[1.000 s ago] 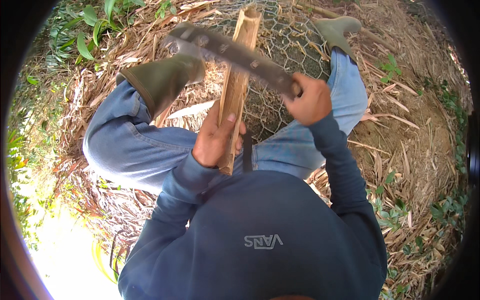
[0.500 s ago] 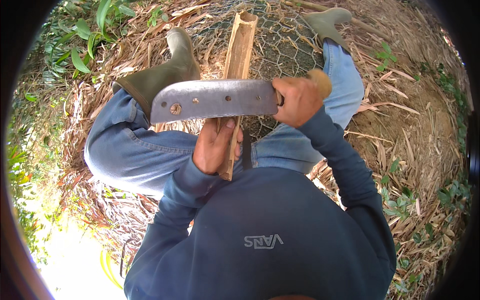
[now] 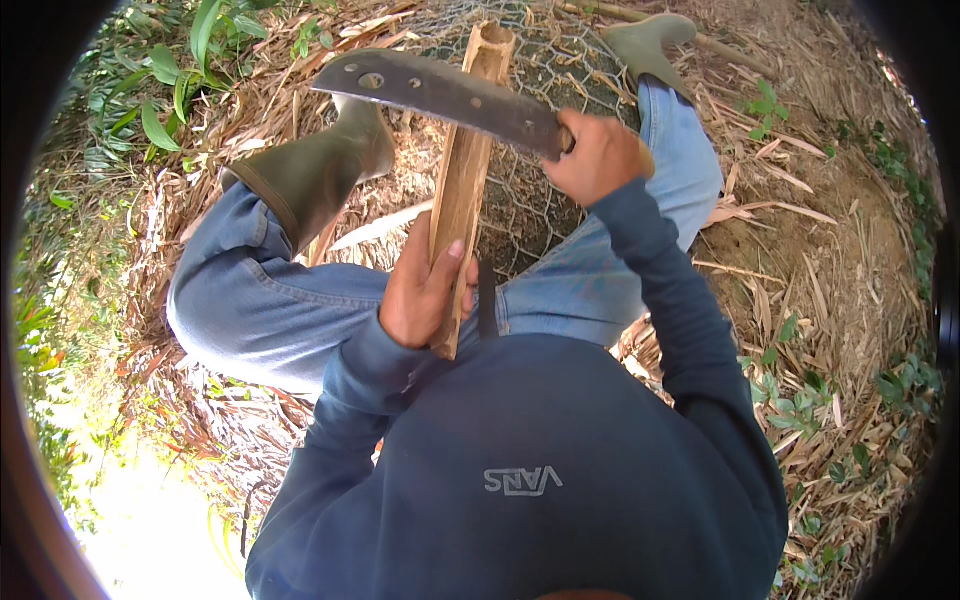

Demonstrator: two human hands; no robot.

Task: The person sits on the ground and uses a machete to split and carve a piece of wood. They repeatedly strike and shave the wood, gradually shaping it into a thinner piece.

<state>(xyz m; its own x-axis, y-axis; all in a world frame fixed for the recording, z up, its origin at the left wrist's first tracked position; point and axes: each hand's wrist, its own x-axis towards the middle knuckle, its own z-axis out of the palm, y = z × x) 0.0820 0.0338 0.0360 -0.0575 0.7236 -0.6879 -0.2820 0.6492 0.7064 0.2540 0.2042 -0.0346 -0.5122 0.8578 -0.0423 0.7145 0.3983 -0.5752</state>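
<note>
My left hand (image 3: 425, 290) is wrapped round the near part of a split bamboo piece (image 3: 459, 200), thumb laid over its edge. The bamboo runs away from my lap, its hollow side facing up and a full ring at its far end. In my right hand (image 3: 597, 157) is the wooden handle of a machete (image 3: 430, 92). Its broad, dark blade has several holes and points to the left. The blade crosses above the far part of the bamboo; whether it touches is hard to tell.
Wire mesh (image 3: 545, 190) lies over the ground between my legs. Olive rubber boots (image 3: 315, 165) stand at either side. Dry strips and leaves (image 3: 800, 210) cover the soil, with green plants (image 3: 165, 85) at the far left. A pole (image 3: 735, 55) lies behind the right boot.
The machete has moved away from me along the bamboo, and its tip has swung farther forward. My left hand keeps its hold in nearly the same place.
</note>
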